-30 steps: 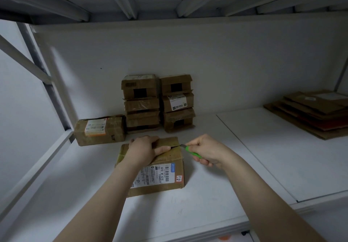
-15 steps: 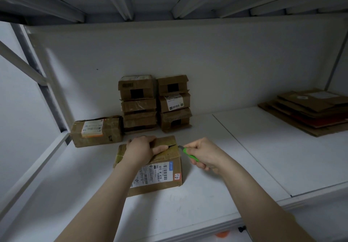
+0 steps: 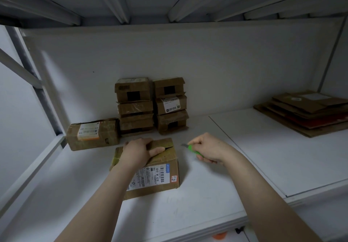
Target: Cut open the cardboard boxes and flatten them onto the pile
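Behind, stacked boxes point(image 3: 150, 106) (flattened pile point(image 3: 305, 113) far right)

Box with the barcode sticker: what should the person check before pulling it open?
1. The left hand holds the box steady: ok.
2. The green cutter in the right hand is apart from the box: ok.
3. Blade tucked in: not ok, it sticks out.
4. Top seam cut right across: cannot tell, the hand covers part of it.
5. Bottom tape cut: cannot tell, hidden.
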